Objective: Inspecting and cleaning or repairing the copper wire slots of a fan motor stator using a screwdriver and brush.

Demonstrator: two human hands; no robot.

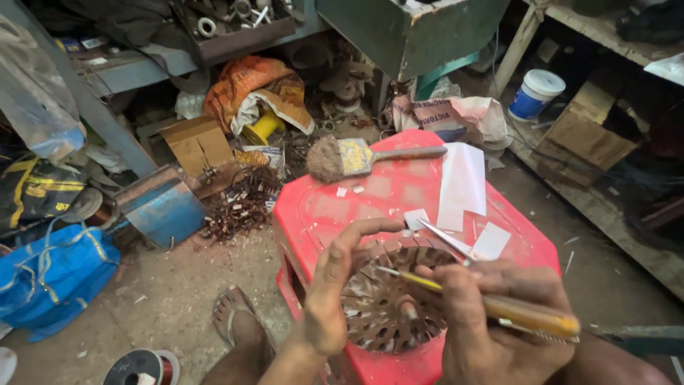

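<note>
At the far left a blue bag (50,274) slumps on the floor, its contents hidden from me, and a spool of copper wire (142,367) sits near the bottom edge. Further along, an open cardboard box (196,146) stands beside a heap of scrap copper windings (239,207). Up on the shelf a metal tray (235,28) holds rings and small metal parts. On the red plastic stool (335,207) lie a worn paintbrush (342,158) and strips of white insulating paper (462,184). My left hand (335,285) curls over the rim of the round slotted stator core (388,299), which rests on the stool's near edge. My right hand (491,321) is closed around a yellow-handled tool (499,308), its tip over the core's slots. At right a white tub (536,93) stands closed under its lid.
</note>
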